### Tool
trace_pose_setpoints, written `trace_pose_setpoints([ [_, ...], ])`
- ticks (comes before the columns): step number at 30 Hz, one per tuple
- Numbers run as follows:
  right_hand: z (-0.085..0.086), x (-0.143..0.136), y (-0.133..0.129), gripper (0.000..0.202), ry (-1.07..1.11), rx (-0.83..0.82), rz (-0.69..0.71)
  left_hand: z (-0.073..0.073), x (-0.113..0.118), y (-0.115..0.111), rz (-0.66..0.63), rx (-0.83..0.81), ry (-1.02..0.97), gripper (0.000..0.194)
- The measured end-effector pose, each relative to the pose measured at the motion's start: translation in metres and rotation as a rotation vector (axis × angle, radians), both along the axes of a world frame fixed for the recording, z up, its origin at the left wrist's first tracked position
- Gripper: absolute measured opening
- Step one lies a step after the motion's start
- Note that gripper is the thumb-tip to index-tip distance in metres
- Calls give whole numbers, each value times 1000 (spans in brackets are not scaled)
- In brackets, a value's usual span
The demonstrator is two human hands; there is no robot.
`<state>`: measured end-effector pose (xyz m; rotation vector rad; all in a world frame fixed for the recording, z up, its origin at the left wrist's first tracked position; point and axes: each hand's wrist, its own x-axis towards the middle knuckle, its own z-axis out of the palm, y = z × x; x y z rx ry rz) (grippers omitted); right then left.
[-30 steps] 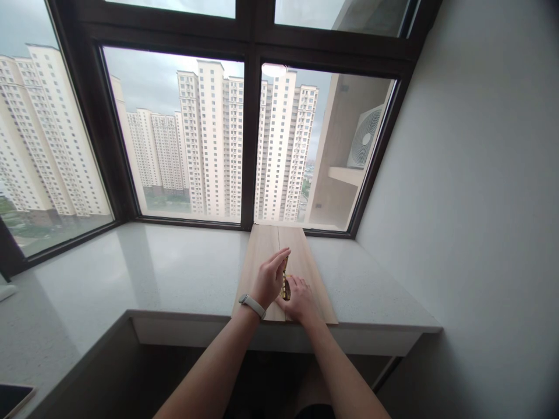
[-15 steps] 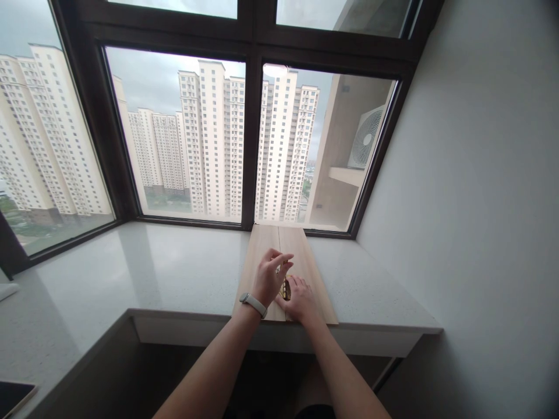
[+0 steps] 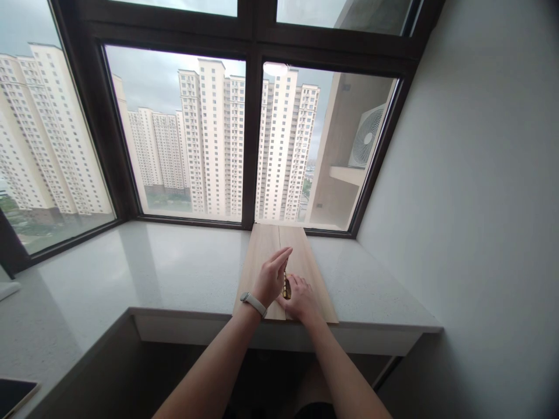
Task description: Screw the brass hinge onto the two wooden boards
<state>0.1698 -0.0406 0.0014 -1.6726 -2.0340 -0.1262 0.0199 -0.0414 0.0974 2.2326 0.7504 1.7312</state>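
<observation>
A gold-coloured metal hinge (image 3: 286, 287) with a banded barrel sits over the seam of the wooden boards (image 3: 314, 279), partly hidden by my hands. My right hand (image 3: 302, 298) rests on the boards, thumb and fingers curved around the hinge and holding it there. Tilted on edge at its left side, my left hand (image 3: 271, 277) has its fingers stretched out and together, the palm side against the raised part of the hinge. That wrist wears a watch with a light band (image 3: 253, 304).
The boards lie on a white speckled counter (image 3: 187, 273), reaching from the front edge to the window frame (image 3: 251, 145). A white wall (image 3: 471, 174) stands on the right. A dark flat object (image 3: 15, 396) lies at the lower left, and a white item (image 3: 7, 290) at the left edge.
My left hand's fingers have straightened from a bent, pinch-like shape and now lie together beside the hinge. My right hand stays where it was on the hinge.
</observation>
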Motion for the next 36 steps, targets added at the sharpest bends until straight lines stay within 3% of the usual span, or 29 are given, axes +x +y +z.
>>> trace_pose_setpoints([
  [10,0,1,0,73,0,-25,-3,9,-4,-9,49,-8,-22,23],
  [18,1,0,-1,73,2,-4,2,6,-4,-4,135,-29,-15,23],
  [28,-1,1,1,70,-3,5,-1,1,-3,-3,53,-27,7,37],
  [36,1,0,0,69,9,-9,-4,5,-4,-8,55,-55,-31,26],
])
